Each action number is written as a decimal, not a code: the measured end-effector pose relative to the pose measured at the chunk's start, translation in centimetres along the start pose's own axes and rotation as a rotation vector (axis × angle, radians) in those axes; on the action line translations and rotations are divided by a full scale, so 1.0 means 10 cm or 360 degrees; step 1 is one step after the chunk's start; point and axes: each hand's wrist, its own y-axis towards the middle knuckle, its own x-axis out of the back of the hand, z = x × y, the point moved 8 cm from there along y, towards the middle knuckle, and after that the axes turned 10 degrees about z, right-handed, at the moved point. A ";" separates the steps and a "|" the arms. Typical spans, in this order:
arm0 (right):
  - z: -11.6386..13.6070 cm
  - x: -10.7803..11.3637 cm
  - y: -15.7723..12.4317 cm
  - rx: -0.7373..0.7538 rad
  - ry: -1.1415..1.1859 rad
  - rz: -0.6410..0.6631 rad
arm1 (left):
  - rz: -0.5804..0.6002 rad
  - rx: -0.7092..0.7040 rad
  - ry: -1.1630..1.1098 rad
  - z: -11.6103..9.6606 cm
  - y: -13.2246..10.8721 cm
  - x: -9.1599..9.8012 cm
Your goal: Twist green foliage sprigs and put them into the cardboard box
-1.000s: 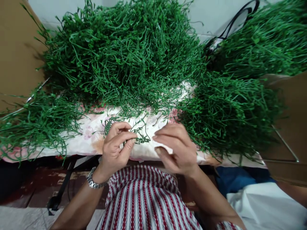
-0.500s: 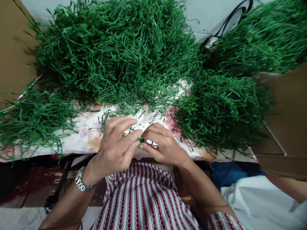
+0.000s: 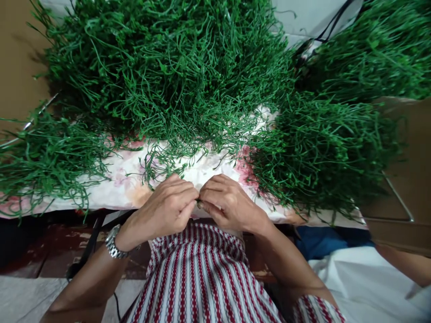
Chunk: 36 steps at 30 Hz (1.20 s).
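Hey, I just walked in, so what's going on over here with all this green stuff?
A person in a red-and-white striped garment is working with something tiny: the bare left hand and bare right hand meet at the fingertips, a small dark green bit just showing between them. Beyond them, a large tangled heap of thin green stems rises, with smaller heaps to the left and right. Some loose green stems lie nearby on white floral cloth.

Saw deep green throughout the piled stems, brighter at the tips. Noted pink, mauve and orange flower-like blotches over white on the cloth. Found lengthwise dark-red and whitish stripes on the person's clothing, silver on the watch, brown on the cardboard.
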 end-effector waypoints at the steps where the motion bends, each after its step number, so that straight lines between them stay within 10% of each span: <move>1: 0.01 -0.02 0.00 0.0026 -0.0019 0.0020 | 0.0022 -0.0008 -0.0003 0.00 0.00 -0.01; 12: 0.10 -0.17 -0.04 0.0316 0.0033 0.0275 | 0.0320 -0.0369 -0.0208 -0.13 -0.07 -0.07; 18: -0.19 0.07 -0.11 -0.0049 0.0696 -0.0474 | -0.0160 0.0000 -0.0774 0.14 -0.03 0.10; 25: -0.15 -0.15 -0.07 -0.0197 0.1022 -0.0926 | -0.0724 0.0155 -0.1089 0.23 -0.06 0.09; 36: -0.13 -0.07 -0.15 -0.0035 0.0924 -0.0838 | -0.0467 0.0097 -0.0710 0.08 -0.03 0.12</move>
